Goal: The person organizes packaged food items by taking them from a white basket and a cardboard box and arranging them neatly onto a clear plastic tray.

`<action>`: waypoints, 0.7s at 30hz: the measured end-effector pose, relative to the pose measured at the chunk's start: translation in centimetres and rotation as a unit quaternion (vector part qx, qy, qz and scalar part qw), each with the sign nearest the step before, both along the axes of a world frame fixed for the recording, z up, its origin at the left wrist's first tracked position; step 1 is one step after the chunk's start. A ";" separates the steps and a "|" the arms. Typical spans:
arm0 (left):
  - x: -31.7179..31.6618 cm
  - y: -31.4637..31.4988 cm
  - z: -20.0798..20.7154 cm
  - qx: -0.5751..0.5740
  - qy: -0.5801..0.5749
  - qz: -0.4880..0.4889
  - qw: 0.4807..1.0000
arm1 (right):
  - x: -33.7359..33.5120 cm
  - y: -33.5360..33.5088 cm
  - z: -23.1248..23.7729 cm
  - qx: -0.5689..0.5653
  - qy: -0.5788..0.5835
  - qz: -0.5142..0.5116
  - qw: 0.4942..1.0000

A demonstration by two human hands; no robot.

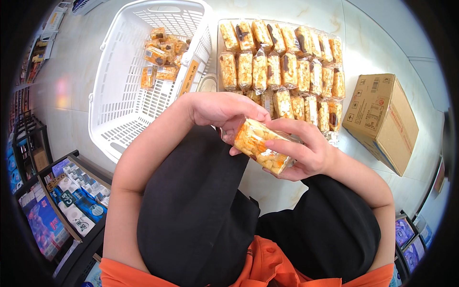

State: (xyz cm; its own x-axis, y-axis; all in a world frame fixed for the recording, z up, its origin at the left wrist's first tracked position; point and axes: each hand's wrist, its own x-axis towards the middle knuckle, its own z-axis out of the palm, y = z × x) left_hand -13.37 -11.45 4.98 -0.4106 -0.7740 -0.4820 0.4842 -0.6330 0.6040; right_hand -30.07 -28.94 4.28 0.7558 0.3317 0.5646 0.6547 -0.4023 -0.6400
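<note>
Between both hands, above my knees, is a clear-wrapped snack bar, chunky and pale yellow with orange patches. My left hand closes on its left end, with some fingers hidden behind the pack. On the right end, my right hand grips it with fingers over the top and side. Just beyond my hands stand rows of similar wrapped snack bars in a shallow clear tray, some showing dark pieces. To the left, a white slatted plastic basket holds a small heap of wrapped snacks at its far end.
A closed brown cardboard box stands on the pale tiled floor at right. Shelves with packaged goods line the near left, and more purple packages sit at lower right. My black-trousered knees frame the space below my hands.
</note>
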 end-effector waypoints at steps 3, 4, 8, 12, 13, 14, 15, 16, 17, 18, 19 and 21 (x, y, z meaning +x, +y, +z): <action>2.0 0.3 1.1 -0.027 -0.133 0.021 0.991 | -0.2 -1.1 0.2 -0.075 -0.030 0.002 0.997; 3.2 0.9 1.2 -0.042 -0.144 0.079 0.985 | -0.1 -1.5 0.3 -0.111 -0.046 0.010 0.993; 9.2 4.7 0.9 -0.128 -0.068 0.363 0.921 | 0.0 -1.1 -0.3 0.056 0.213 0.019 0.975; 13.9 8.6 -2.6 -0.076 0.001 0.628 0.774 | 0.7 -2.0 -0.1 0.513 0.535 0.010 0.671; 14.3 9.2 -3.5 -0.012 -0.047 0.695 0.717 | 1.1 -2.3 0.3 0.534 0.519 -0.006 0.668; 14.8 10.0 -4.8 0.052 -0.095 0.752 0.650 | 1.2 -2.5 0.3 0.530 0.517 -0.010 0.673; 15.7 11.8 -7.1 0.104 -0.160 0.749 0.634 | 1.4 -2.6 0.5 0.526 0.514 -0.012 0.678; 16.2 13.5 -9.9 0.155 -0.222 0.740 0.616 | 1.4 -2.6 1.1 0.512 0.533 -0.024 0.673; 15.4 14.2 -11.7 0.252 -0.371 0.640 0.624 | 1.4 -2.5 1.7 0.498 0.552 -0.039 0.667; 14.5 15.3 -13.6 0.339 -0.506 0.514 0.604 | 1.3 -2.4 1.9 0.486 0.571 -0.050 0.660; 14.4 19.5 -17.3 0.354 -0.606 0.401 0.588 | 1.5 -2.1 2.1 0.454 0.600 -0.051 0.656; 13.6 22.5 -20.7 0.356 -0.724 0.220 0.548 | 1.6 -1.7 2.1 0.390 0.655 -0.077 0.643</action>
State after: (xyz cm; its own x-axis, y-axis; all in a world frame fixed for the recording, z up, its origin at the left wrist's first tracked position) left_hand 0.21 11.07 -15.73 0.9526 -0.0475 -0.3006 0.0249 -0.9723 0.2325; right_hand -28.48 -30.67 6.35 0.7429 0.1979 -0.6395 -0.6597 0.3788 -0.6491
